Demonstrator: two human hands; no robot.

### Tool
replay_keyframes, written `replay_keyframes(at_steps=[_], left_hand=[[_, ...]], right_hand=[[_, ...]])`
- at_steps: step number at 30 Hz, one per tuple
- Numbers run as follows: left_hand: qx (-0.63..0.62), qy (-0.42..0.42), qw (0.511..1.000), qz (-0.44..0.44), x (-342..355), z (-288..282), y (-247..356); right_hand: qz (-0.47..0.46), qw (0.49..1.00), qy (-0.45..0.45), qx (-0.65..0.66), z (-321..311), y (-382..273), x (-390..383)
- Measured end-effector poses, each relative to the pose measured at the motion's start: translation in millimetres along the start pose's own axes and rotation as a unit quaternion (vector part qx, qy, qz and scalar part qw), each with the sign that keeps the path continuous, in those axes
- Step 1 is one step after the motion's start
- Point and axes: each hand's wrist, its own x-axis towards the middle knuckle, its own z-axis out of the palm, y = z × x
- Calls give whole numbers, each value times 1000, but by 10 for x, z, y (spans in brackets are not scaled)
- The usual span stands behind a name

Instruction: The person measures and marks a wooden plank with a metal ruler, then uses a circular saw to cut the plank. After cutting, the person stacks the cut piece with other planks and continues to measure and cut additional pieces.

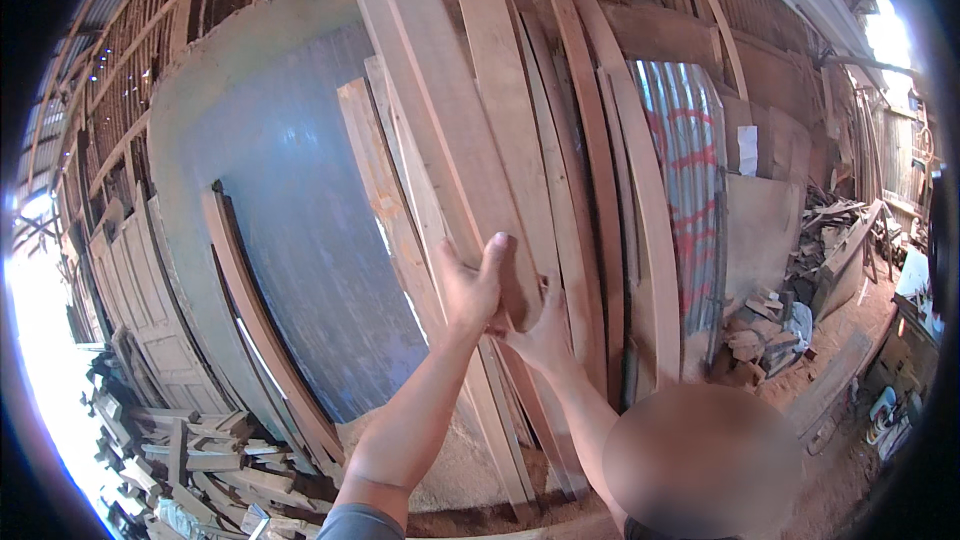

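Note:
A long, thick wooden plank (425, 80) slants from the top middle of the view down toward me, its lower end between my hands. My left hand (468, 285) is closed round the left side of that end, thumb pointing up along the face. From below and the right, my right hand (542, 332) grips the same end, with part of its fingers hidden behind the wood. Right behind the plank, several tall boards (500, 70) lean upright against the wall. One board (385, 180) with a rough, patchy face leans just left of it.
A large dark panel (300, 190) leans at left, with a narrow board (255, 300) before it. Offcuts (220, 470) are heaped lower left. A corrugated metal sheet (690, 190) stands at right, near scrap wood (830, 240). A blurred patch hides the lower right.

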Motion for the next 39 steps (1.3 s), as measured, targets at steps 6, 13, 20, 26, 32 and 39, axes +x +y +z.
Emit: replay_keyframes(at_steps=[6,13,20,26,32,39], left_hand=[[347,-12,890,294,-74,-38,9],[-230,-267,800,485,-1287,-668,1395],[-417,-246,776,404,-1885,-665,1741],[-447,-124,785,411,-1698,-484,1994],[-266,-215,940,-6,-2361,-1866,1074],[90,38,929,-358,-4451,-3234,-436]], right_hand=[[-41,976,56,-206,76,594,151],[100,972,8,-213,56,904,784],[175,937,-77,-292,196,971,1297],[146,949,-12,-281,436,1789,1872],[144,921,-6,-362,341,1869,1855],[98,889,136,-427,1105,2225,1761]])
